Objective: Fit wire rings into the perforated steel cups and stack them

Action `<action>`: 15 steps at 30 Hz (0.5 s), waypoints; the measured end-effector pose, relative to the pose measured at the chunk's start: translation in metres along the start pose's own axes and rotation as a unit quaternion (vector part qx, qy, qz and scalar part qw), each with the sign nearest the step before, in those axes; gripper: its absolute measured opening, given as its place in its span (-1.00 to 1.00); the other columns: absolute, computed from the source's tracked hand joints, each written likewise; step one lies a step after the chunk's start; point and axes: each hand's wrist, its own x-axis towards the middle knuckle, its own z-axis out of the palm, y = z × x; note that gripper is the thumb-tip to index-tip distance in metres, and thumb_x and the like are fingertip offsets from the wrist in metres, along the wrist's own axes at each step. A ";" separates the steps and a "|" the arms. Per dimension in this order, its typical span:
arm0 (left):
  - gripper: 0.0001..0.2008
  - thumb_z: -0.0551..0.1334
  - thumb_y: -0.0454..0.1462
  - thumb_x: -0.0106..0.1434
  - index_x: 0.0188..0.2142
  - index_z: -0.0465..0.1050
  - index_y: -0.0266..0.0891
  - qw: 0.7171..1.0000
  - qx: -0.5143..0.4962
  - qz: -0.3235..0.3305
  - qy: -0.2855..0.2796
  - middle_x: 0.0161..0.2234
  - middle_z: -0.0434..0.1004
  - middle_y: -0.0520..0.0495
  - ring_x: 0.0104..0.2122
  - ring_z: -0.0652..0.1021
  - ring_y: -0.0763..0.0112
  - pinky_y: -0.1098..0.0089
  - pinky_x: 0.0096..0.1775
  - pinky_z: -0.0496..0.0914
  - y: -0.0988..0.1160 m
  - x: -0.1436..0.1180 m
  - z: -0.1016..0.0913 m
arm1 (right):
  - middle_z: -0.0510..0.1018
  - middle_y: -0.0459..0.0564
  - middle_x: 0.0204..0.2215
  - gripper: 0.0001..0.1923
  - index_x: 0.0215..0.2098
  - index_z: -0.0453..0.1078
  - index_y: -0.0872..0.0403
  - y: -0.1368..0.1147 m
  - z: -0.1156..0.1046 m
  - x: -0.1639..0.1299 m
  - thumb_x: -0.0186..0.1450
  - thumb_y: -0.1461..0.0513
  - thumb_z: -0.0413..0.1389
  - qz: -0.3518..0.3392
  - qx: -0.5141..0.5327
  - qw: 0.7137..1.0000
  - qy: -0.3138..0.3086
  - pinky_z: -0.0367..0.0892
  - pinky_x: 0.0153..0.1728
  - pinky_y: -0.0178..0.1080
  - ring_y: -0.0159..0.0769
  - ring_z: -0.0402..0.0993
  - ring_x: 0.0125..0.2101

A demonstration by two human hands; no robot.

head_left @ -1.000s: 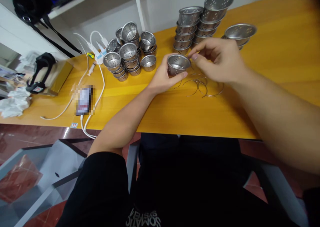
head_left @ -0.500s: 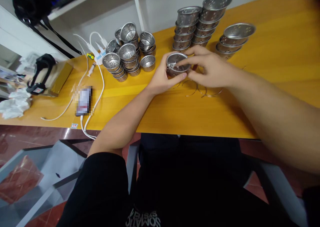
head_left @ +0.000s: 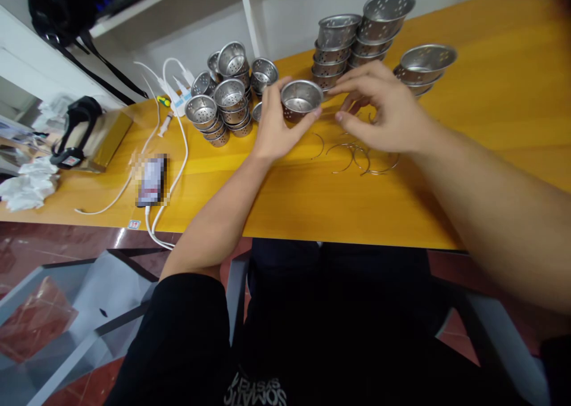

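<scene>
Two bare hands are over a long yellow wooden table (head_left: 491,114). The left hand (head_left: 274,129) grips a small round shiny metal cup with little holes (head_left: 301,99), with the thumb on its near right side and the fingers wrapped around its left side. The cup sits upright in the hand, a bit above the table, near the middle. The right hand (head_left: 388,111) is just to the right of the cup, with its fingers loose and spread, holding nothing. One fingertip reaches toward the cup's rim, but it is hard to tell if it touches. On the table under that hand lie thin curved wire rings (head_left: 357,156). Far behind stand tall stacks of bigger metal bowls with holes (head_left: 357,40). To the left is a bunch of small metal cups piled up (head_left: 225,96). Farther left lie white cables (head_left: 173,150) and a blurred-out phone (head_left: 150,180).
</scene>
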 end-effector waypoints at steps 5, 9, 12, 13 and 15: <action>0.02 0.18 0.44 0.31 0.53 0.00 0.03 0.998 0.029 -0.049 -0.005 0.49 0.27 -0.30 0.57 0.27 -0.08 -0.01 0.63 0.07 -0.019 0.002 -0.005 | 0.54 0.07 0.20 -0.58 0.21 0.58 -0.26 0.006 0.003 0.000 0.51 -0.18 0.20 -0.001 0.006 1.000 -0.003 0.64 0.00 0.19 -0.03 0.63 -0.11; 0.00 0.15 0.44 0.33 0.52 0.00 -0.02 0.997 0.030 -0.057 -0.030 0.50 0.26 -0.34 0.58 0.26 -0.07 -0.03 0.64 0.05 -0.028 0.001 -0.003 | 0.57 0.09 0.17 -0.60 0.15 0.59 -0.17 0.005 0.004 0.000 0.53 -0.16 0.20 -0.014 0.002 1.000 -0.003 0.65 -0.02 0.15 -0.10 0.63 -0.16; -0.02 0.18 0.43 0.32 0.50 0.03 0.01 0.998 0.017 -0.052 -0.024 0.51 0.27 -0.32 0.56 0.29 -0.06 -0.04 0.63 0.08 -0.022 0.001 -0.003 | 0.57 0.09 0.17 -0.61 0.14 0.60 -0.17 0.004 0.003 0.000 0.53 -0.16 0.20 -0.009 0.001 1.000 0.001 0.65 -0.02 0.17 -0.09 0.64 -0.18; -0.03 0.18 0.43 0.32 0.50 0.04 0.03 0.999 0.013 -0.048 -0.022 0.50 0.27 -0.31 0.55 0.31 -0.05 -0.04 0.63 0.10 -0.018 0.001 -0.003 | 0.57 0.10 0.17 -0.61 0.13 0.61 -0.17 0.004 0.003 0.000 0.52 -0.16 0.20 -0.008 0.001 1.000 0.002 0.65 -0.02 0.17 -0.08 0.64 -0.17; -0.04 0.17 0.43 0.33 0.50 0.02 0.04 0.999 0.006 -0.038 -0.019 0.50 0.28 -0.29 0.55 0.32 -0.03 -0.02 0.61 0.15 -0.012 0.001 -0.002 | 0.58 0.11 0.16 -0.60 0.13 0.61 -0.15 0.004 0.003 0.001 0.52 -0.16 0.20 -0.008 -0.001 1.000 0.001 0.65 -0.04 0.17 -0.07 0.64 -0.16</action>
